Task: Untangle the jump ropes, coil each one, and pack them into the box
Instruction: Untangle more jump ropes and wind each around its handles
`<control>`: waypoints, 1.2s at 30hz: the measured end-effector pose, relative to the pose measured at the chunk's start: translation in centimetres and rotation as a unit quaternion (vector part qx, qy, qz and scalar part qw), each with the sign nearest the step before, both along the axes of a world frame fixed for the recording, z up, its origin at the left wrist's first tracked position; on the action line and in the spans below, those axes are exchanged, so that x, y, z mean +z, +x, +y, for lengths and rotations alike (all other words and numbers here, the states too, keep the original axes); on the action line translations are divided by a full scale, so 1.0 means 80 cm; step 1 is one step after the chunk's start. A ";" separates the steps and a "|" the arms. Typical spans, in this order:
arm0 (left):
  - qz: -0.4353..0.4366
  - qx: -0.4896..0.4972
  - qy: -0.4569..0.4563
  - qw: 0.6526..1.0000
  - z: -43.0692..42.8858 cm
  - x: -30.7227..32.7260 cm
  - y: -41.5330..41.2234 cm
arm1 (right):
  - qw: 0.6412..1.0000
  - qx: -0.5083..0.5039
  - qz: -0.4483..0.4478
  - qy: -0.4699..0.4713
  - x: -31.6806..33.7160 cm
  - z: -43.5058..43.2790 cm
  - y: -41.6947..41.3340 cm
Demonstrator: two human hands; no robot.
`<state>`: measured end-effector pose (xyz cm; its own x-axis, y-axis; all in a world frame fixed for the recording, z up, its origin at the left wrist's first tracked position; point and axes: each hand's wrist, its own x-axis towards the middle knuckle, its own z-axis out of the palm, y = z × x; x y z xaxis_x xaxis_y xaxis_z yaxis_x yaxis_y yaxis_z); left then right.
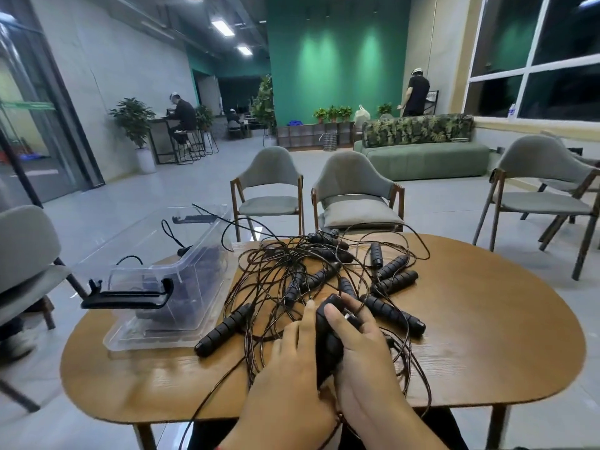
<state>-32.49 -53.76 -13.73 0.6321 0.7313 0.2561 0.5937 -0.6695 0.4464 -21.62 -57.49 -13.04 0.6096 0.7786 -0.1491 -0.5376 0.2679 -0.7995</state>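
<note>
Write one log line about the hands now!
stage: untangling | right hand: grips black handle | left hand: touches same handle | ropes: tangled on table | box: open

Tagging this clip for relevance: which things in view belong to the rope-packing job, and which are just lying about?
Job: tangled jump ropes; black handle, held by the right hand with the left hand against it; clear box at the table's left.
Just there: wooden table; grey chairs; green sofa; potted plants.
</note>
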 end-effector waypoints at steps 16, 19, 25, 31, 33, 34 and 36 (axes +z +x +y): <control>-0.119 0.031 -0.056 0.991 0.017 0.030 -0.026 | 0.791 -0.091 -0.604 -0.035 0.051 -0.031 0.048; -0.133 -0.031 -0.090 0.987 0.017 0.042 -0.033 | 0.680 0.035 -0.732 0.011 0.067 -0.032 0.056; -0.230 -0.138 -0.165 0.949 0.018 0.076 -0.058 | 0.743 0.054 -0.666 0.044 0.070 -0.030 0.070; -0.461 -0.085 -0.302 0.830 0.022 0.094 -0.042 | 0.846 0.039 -0.531 0.016 0.057 -0.021 0.053; -0.486 -0.066 -0.319 0.811 0.019 0.097 -0.030 | 0.833 0.045 -0.551 0.010 0.054 -0.022 0.042; -0.500 -0.053 -0.335 0.797 0.017 0.098 -0.023 | 0.820 0.049 -0.570 0.010 0.053 -0.022 0.036; -0.521 -0.025 -0.363 0.772 0.012 0.096 -0.012 | 0.796 0.056 -0.602 -0.002 0.051 -0.021 0.026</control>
